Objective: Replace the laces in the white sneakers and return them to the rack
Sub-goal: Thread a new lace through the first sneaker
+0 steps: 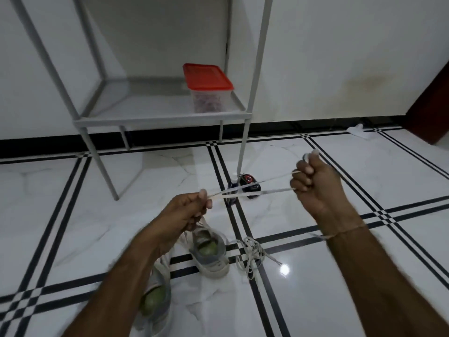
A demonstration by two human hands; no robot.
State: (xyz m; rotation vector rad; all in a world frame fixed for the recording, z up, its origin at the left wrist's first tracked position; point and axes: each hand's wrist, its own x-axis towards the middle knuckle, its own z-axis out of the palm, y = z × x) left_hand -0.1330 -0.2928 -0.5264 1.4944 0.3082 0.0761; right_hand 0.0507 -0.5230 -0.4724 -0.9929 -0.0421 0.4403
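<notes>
Two white sneakers with green insoles stand on the tiled floor: one [211, 254] below my hands, the other [155, 295] nearer me, partly hidden by my left forearm. A white lace [255, 189] is stretched doubled between my hands above the floor. My left hand [188, 207] pinches one end of it, and my right hand [315, 188] grips the other in a fist. A loose pile of another white lace [252, 254] lies on the floor right of the first sneaker. The grey metal rack [160, 115] stands against the wall behind.
A clear plastic box with a red lid [206, 88] sits on the rack's low shelf. A small black device with a red ring [249, 184] lies on the floor by the rack's front right leg. A white scrap [357, 131] lies by the far wall.
</notes>
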